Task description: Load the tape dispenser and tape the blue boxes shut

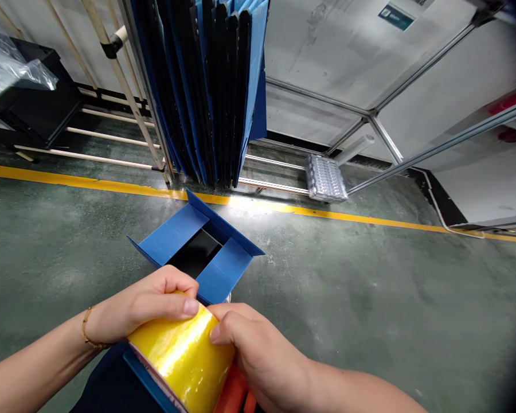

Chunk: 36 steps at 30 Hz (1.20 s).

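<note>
Close to my body I hold a wide, shiny yellow roll of packing tape [189,355] between both hands. My left hand [155,298] is closed on its upper left edge, thumb pressed on the surface. From the right, my right hand [262,344] grips it, with the thumb and bent index finger at the upper rim. A blue edge [148,381] shows along the roll's left side, and an orange-red part [234,390] lies under its right side. Just beyond my hands a blue box [174,232] stands on the floor with its flaps spread and a dark inside; my hands hide its near side.
Folded blue and black panels [215,97] stand upright in a rack behind the box. Clear plastic trays [325,178] sit on a metal frame's lower rails. At left is a black bin [38,109] with plastic film. A yellow line [361,221] crosses the green floor.
</note>
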Motion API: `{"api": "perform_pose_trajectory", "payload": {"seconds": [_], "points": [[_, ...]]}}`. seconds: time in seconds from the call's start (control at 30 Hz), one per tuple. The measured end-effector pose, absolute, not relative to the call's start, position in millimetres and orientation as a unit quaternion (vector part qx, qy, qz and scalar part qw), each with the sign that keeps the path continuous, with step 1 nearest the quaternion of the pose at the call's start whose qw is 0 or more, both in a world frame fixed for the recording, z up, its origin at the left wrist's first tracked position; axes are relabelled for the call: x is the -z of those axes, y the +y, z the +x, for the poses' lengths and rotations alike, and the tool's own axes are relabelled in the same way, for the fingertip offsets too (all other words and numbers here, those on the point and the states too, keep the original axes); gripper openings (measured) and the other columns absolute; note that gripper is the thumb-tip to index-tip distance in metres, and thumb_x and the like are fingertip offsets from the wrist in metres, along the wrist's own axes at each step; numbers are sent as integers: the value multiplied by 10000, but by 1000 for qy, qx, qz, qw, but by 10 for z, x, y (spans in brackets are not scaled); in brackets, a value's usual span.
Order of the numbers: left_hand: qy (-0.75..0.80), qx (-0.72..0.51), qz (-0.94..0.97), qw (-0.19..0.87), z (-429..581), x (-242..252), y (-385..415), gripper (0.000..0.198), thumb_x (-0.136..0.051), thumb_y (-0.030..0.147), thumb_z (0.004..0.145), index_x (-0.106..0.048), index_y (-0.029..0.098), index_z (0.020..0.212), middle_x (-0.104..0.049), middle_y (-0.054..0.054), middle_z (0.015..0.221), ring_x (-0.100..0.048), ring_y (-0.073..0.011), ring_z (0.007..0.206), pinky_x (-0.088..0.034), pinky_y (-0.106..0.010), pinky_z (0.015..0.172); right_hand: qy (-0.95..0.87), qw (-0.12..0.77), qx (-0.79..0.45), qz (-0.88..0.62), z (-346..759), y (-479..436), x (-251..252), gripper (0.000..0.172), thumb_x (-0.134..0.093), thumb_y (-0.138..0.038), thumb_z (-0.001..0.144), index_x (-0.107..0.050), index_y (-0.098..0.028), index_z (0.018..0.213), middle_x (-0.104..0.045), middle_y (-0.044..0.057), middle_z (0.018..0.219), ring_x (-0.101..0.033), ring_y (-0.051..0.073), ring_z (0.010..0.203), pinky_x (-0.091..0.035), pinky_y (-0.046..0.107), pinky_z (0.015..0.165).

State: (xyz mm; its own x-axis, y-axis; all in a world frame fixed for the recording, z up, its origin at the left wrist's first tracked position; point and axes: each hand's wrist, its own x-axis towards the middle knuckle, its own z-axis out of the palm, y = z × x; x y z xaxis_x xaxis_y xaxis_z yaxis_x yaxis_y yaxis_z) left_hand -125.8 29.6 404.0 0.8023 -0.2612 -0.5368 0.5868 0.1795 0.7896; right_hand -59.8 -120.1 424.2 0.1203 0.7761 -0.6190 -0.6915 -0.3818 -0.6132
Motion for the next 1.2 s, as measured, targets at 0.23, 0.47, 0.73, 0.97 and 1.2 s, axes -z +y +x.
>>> {"api": "perform_pose_trajectory", "payload": {"seconds": [0.23, 0.47, 0.73, 0.97, 1.2], "points": [[147, 270, 610, 730, -1268, -4049, 291, 371, -519, 458, 587, -337, 157, 472, -313, 35, 466, -290, -74, 447, -195, -213, 425, -66, 554, -664, -498, -608, -1228, -4182, 33, -324, -179, 533, -306, -164, 510, -253, -37, 527, -209, 79, 508, -135, 262, 482], [153, 277, 550, 773, -1300, -4007, 295, 354, -530, 418, 617, -335, 154, 486, -317, 44, 439, -278, -61, 407, -165, -206, 391, -31, 581, -660, -476, -624, -1185, -4218, 61, -357, -183, 540, -325, -154, 497, -282, -31, 542, -232, 80, 539, -172, 255, 518], [164, 277, 581, 748, -1292, -4053, 282, 359, -532, 438, 598, -345, 155, 479, -337, 36, 456, -304, -72, 431, -198, -212, 417, -76, 540, -665, -511, -598, -1182, -4207, 37, -340, -197, 536, -336, -163, 524, -284, -35, 532, -229, 79, 508, -167, 258, 486], [165, 273, 550, 772, -1307, -4041, 273, 348, -533, 408, 616, -341, 152, 480, -321, 44, 431, -295, -62, 402, -179, -198, 386, -52, 560, -658, -501, -615, -1187, -4209, 52, -353, -203, 547, -354, -152, 539, -280, -31, 552, -235, 81, 537, -173, 254, 504], [177, 281, 564, 756, -1322, -4071, 269, 379, -530, 431, 624, -314, 157, 478, -291, 50, 448, -269, -60, 418, -174, -203, 399, -59, 549, -677, -487, -637, -1185, -4222, 31, -353, -174, 564, -373, -152, 557, -296, -41, 531, -251, 66, 504, -169, 251, 487]]}}
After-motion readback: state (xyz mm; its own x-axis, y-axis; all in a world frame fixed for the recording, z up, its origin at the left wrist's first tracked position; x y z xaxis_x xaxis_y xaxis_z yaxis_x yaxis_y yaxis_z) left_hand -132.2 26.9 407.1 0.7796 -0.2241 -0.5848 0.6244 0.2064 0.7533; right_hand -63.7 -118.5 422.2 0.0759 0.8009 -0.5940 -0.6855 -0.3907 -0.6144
